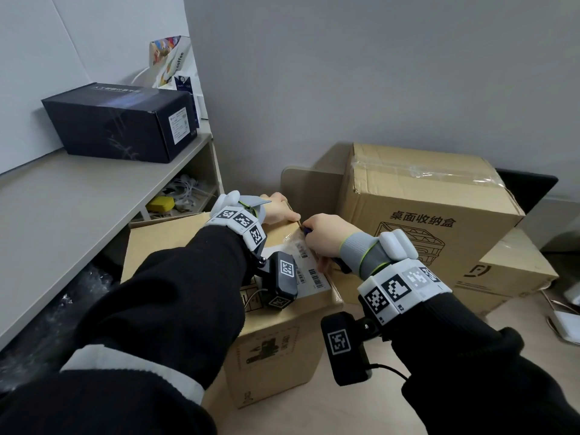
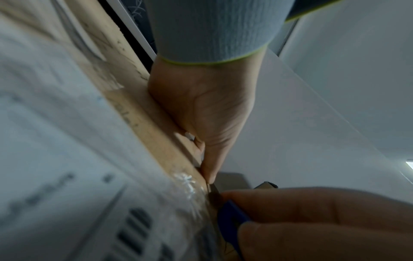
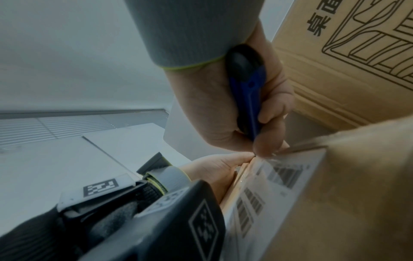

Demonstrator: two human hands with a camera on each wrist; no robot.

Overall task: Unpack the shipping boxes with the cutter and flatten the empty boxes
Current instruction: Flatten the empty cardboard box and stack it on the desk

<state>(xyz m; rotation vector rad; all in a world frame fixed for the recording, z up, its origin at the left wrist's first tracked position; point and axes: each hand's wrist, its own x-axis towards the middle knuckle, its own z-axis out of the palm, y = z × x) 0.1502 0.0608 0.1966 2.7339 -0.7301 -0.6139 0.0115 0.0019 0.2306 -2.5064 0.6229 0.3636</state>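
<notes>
The big brown cardboard box (image 1: pixel 426 215) at my right stands shut under clear tape, its front printed 桌面收纳盒 above a line drawing of a storage rack. It rests on a lower brown carton (image 1: pixel 514 271) on the pale surface (image 1: pixel 314 409). In front of me, nearer, stands the smaller brown shipping box (image 1: pixel 276 340) I am working on, its top flaps closed, with a white shipping label (image 1: pixel 306 271) of barcodes under crinkled clear tape; the print is too blurred to read. A dark blue printed carton (image 1: pixel 122 124) sits on the grey shelf (image 1: pixel 78 196) to my left, and a paper bag (image 1: pixel 175 61) marked "coffee" stands behind it.

My left hand (image 1: pixel 279 210) lies on the far top edge of the shipping box, fingers curled over that edge, thumb pressed along it. My right hand (image 1: pixel 326 237) is closed round the blue-and-black cutter (image 3: pixel 248 91), whose tip meets the taped seam right beside my left thumb (image 2: pixel 209 166). The two hands are almost touching.
</notes>
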